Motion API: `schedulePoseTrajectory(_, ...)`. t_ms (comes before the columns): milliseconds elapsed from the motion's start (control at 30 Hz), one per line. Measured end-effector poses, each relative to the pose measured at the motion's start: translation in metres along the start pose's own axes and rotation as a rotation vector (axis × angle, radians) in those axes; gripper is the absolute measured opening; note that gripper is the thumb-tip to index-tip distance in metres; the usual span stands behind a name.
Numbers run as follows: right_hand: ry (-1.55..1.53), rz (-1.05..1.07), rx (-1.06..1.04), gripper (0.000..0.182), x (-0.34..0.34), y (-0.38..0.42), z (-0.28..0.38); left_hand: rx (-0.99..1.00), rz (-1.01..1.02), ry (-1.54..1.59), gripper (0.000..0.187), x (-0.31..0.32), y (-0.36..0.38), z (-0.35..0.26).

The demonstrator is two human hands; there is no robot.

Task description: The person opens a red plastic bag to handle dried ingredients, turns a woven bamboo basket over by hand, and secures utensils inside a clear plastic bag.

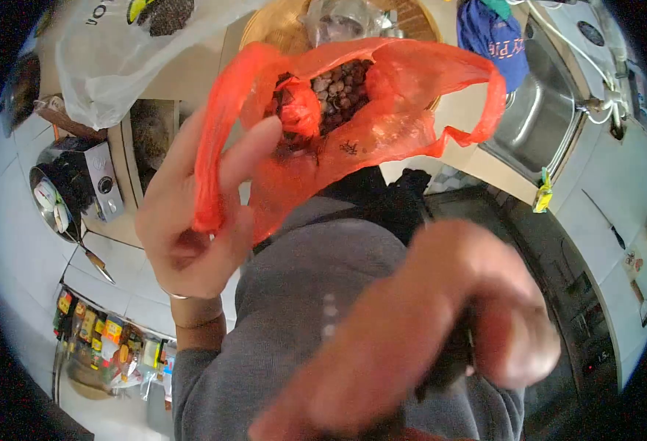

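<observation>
A thin red plastic bag [404, 136] hangs with its mouth spread wide in front of me. Inside lies a bunch of dark grapes [344, 92], partly covered by folds of red plastic. My left hand [198, 213] is closed on the bag's handle, with the loop running between its fingers and the index finger stretched toward the mouth. Very near the camera, my right hand [470, 294] is bent and smeared by motion, apart from the bag. Something dark shows beneath its fingers, but I cannot make it out.
A round woven basket [261, 29] with a clear plastic bag [342, 20] is beyond the red bag. A whitish plastic bag [92, 70] lies upper left. To the right are a metal sink [537, 125] and a blue cloth bag [489, 48]. Packaged goods [110, 331] stand lower left.
</observation>
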State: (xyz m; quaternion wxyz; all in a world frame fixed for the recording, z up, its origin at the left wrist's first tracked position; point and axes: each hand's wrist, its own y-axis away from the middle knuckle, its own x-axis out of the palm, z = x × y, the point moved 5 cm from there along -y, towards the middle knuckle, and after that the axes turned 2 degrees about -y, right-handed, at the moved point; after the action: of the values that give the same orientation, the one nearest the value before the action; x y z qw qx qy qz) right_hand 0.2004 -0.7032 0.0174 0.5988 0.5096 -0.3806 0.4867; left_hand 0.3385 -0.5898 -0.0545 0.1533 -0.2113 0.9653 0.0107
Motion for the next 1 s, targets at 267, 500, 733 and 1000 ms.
schedulePoseTrajectory(267, 0.048, -0.245, -0.147, 0.036, -0.029, 0.053, 0.025, -0.034, -0.062, 0.036, 0.049, 0.006, 0.002, 0.006)
schedulePoseTrajectory(500, -0.057, -0.283, 0.003, 0.043, -0.045, 0.029, 0.018, 0.0, -0.148, 0.066, 0.049, 0.01, 0.001, 0.001)
schedulePoseTrajectory(733, -0.108, -0.306, 0.124, 0.05, -0.044, -0.009, 0.013, 0.151, -0.047, 0.09, 0.043, 0.007, -0.005, 0.0)
schedulePoseTrajectory(1000, -0.285, -0.361, -0.095, 0.043, -0.119, -0.02, 0.003, -0.094, -0.015, 0.096, 0.013, 0.009, -0.005, -0.021)
